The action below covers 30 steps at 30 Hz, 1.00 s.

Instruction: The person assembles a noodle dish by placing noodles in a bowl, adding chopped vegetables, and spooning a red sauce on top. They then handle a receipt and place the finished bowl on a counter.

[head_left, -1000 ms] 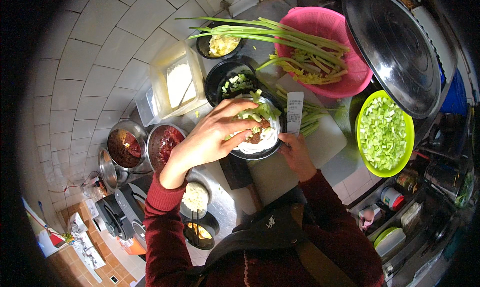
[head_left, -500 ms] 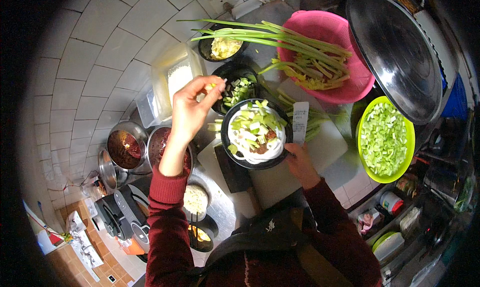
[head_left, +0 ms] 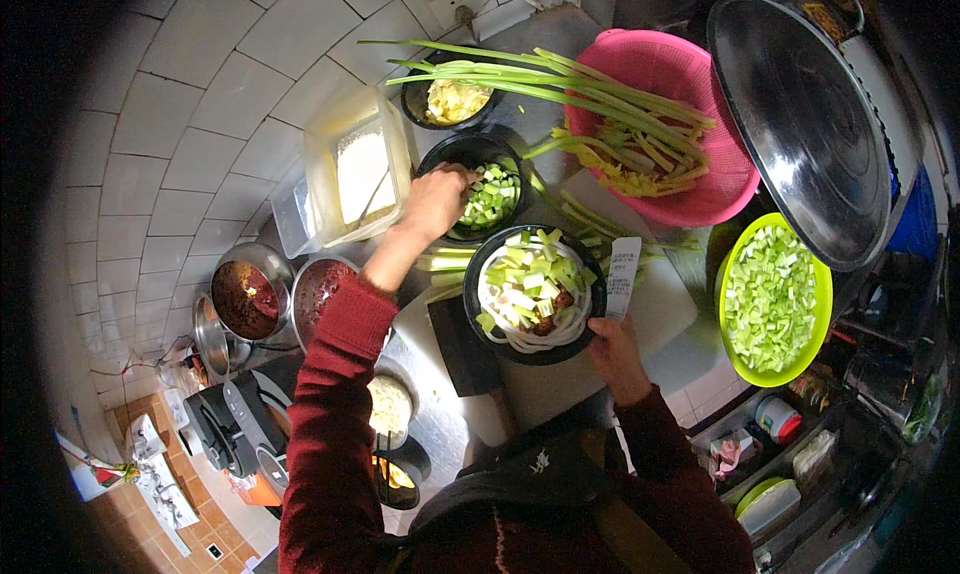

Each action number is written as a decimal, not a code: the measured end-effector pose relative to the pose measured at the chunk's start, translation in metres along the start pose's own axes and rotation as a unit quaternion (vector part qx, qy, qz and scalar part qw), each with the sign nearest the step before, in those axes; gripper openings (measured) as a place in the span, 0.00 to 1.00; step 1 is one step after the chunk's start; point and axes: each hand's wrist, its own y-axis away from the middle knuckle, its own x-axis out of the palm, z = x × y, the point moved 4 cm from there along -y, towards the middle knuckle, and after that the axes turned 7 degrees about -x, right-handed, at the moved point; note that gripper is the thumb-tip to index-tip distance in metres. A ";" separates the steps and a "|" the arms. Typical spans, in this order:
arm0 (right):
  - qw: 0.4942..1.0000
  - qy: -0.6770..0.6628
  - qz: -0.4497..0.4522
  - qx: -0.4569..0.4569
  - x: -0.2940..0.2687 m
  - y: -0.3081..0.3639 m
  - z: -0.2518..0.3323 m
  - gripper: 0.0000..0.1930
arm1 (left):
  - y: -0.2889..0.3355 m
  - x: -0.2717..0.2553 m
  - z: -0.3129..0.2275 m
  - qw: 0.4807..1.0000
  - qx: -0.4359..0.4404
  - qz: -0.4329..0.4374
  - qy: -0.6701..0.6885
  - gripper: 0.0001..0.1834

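My right hand [head_left: 618, 356] grips the rim of a black bowl [head_left: 590, 346] holding white noodles [head_left: 495, 319], chopped pale-green stalk pieces [head_left: 535, 266] and a red-brown topping [head_left: 563, 300]. By the same hand, a printed paper slip [head_left: 622, 279] stands up at the bowl's right edge. My left hand [head_left: 440, 202] reaches over the side of another black bowl [head_left: 462, 156], its fingers down at the chopped greens [head_left: 492, 192] inside. The back of that hand hides most of its fingers, so I cannot tell whether they have closed on any pieces.
A cleaver [head_left: 460, 339] lies on a white cutting board [head_left: 655, 319]. Long green stalks [head_left: 530, 74] rest across a pink basket [head_left: 735, 189]. Around stand a lime-green basin [head_left: 822, 314] of chopped greens, a large metal lid [head_left: 800, 124], a clear tub [head_left: 318, 139] and metal pots [head_left: 285, 259].
My left hand has lowered from above into the bowl of chopped greens. The noodle bowl, in my right hand, has shifted slightly right and down in view, its slip with it.
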 end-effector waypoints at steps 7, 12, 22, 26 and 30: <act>1.000 0.020 -0.023 -0.006 0.004 0.003 0.006 0.20 | -0.022 0.036 -0.008 1.000 -0.005 0.000 -0.013 0.15; 0.997 0.054 -0.040 0.036 0.005 0.006 0.010 0.21 | -0.018 0.028 -0.009 1.000 -0.007 -0.004 -0.013 0.10; 0.978 0.197 -0.037 -0.054 -0.011 -0.009 -0.006 0.13 | 0.060 -0.060 -0.021 0.949 -0.096 -0.073 0.290 0.07; 0.999 0.011 -0.043 0.018 -0.008 -0.011 -0.009 0.12 | 0.098 -0.084 -0.054 0.965 -0.006 -0.045 0.260 0.10; 0.968 0.204 -0.029 -0.144 0.003 -0.020 -0.006 0.11 | 0.107 -0.096 -0.067 0.970 0.043 -0.045 0.235 0.13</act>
